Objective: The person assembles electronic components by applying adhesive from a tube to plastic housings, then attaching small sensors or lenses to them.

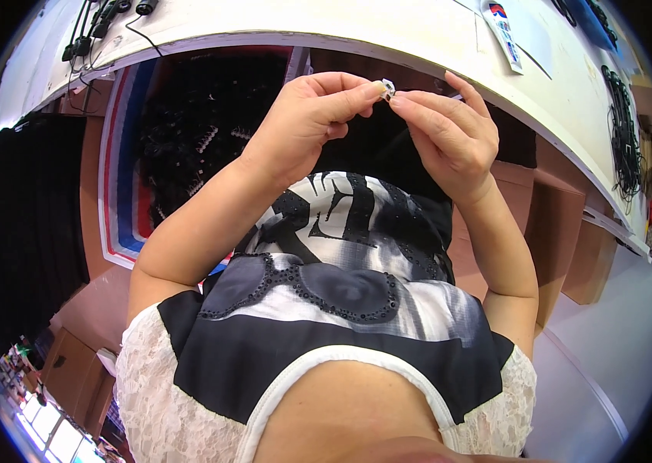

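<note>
Just in front of the table's near edge, my two hands meet at a small whitish piece (pixel 387 86) with a dark spot on it. Its exact kind is too small to make out. My left hand (pixel 314 116) pinches it between thumb and forefinger, the other fingers curled. From the other side, my right hand (pixel 455 139) has its thumb and forefinger pressed together at the piece's lower right, with one finger raised away. Whatever lies between those right fingertips is mostly hidden.
A white table (pixel 303 29) curves across the far side. On it lie black cables with connectors (pixel 98 29), a white tube (pixel 502 35) and a black cable bundle (pixel 623 135). Below its edge, a striped bag (pixel 119 154) holds many dark pieces. Cardboard boxes (pixel 553 231) stand at right.
</note>
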Tool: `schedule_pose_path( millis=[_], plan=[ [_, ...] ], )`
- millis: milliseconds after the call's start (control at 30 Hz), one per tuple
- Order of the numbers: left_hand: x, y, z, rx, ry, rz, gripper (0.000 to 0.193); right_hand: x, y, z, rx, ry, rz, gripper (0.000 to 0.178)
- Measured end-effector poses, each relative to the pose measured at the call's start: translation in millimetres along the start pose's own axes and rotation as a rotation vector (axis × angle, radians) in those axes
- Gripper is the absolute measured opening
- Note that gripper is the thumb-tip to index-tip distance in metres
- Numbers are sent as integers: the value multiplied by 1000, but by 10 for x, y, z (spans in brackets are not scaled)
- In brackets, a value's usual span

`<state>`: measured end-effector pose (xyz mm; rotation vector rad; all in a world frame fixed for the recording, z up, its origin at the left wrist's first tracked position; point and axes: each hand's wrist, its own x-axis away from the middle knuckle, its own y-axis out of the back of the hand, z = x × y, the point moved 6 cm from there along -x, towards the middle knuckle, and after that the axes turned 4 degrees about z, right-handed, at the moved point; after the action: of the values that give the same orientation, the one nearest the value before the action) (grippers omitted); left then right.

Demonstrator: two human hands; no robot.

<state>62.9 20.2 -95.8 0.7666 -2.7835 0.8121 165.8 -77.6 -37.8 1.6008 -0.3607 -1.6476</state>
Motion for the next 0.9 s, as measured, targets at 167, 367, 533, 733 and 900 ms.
schedule_pose_path(
  millis=[167,367,533,733,900],
  plan=[
    [-12,-42,62,112,30,45,17,47,6,-17,1,-13,4,21],
    [34,-42,2,21,-2,89,17,44,-40,-99,-239,-240,-14,17],
    [-105,-28,-185,-157,-136,112,18,41,-131,-373,-502,-558,59,15],
    [-210,-235,190,-374,-478,258,64,39,-252,-444,-1485,-1157,-158,14],
    [-224,-396,658,-280,-340,228,36,181,-163,-321,-1501,-1139,-308,12]
  ],
)
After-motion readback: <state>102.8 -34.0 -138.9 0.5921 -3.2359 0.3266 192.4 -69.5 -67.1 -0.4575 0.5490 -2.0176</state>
